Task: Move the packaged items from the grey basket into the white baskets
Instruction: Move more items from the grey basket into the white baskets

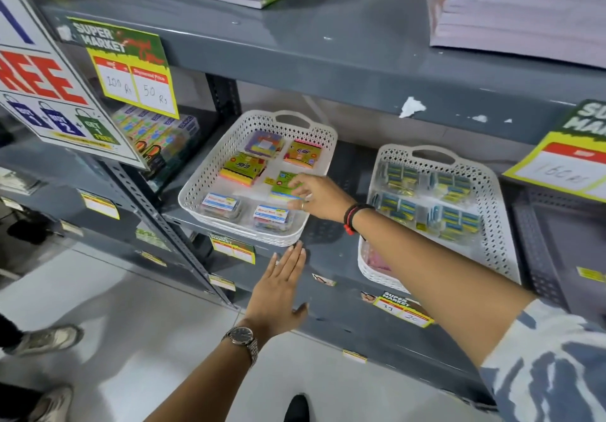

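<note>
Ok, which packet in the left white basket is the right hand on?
The green-and-yellow packet in the middle row's right side, under the right hand. The other green one sits to its left, untouched, on an orange pad.

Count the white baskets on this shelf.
2: one white basket left, under the right hand; another right, behind that forearm. None else visible.

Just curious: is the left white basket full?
Not full: left white basket holds six packets in one layer, bare floor between them.
</note>
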Motion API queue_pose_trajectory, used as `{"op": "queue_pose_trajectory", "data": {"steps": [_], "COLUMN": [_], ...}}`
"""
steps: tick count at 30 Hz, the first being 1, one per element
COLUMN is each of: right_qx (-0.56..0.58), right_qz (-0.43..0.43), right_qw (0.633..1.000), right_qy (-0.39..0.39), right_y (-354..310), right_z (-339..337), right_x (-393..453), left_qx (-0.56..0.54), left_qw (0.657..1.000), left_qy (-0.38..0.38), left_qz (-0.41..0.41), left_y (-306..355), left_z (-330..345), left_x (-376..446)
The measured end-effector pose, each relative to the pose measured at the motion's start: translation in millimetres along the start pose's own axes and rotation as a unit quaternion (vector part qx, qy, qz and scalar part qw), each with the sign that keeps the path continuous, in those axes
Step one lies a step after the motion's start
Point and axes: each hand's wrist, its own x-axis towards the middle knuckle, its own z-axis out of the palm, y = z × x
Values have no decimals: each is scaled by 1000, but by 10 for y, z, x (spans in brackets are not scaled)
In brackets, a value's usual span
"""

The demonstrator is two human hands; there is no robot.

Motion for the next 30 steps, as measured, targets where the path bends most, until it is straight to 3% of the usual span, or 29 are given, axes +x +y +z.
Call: {"op": "queue_pose_trajectory", "data": {"steps": [8, 13, 16, 20, 23, 30], "right_qx": [75, 45, 5, -61, -73, -78], "right_qz": [42, 138, 236, 343, 449, 536], "right_qw": [970, 941, 893, 867, 822, 785], "right_qy": [228, 305, 384, 355, 343, 299], "right_y": [730, 1490, 2050, 2204, 2507, 2853], "right_z": [-815, -1387, -1759, -1856, -1987, -2039], "right_x": [-635, -1466, -2339, -2769, -3352, -3859], "left_qx": [10, 2, 8, 27, 21, 31], "left_qw": [1000, 1000, 998, 999, 999, 999], "left_qy": [-14, -5, -2, 6, 8, -30], "left_qz": [-7, 10, 56, 17, 24, 18], "left_y": [149, 280, 599, 339, 419, 484], "left_z": [53, 129, 193, 165, 193, 159], "left_x": [41, 177, 403, 331, 385, 411]}}
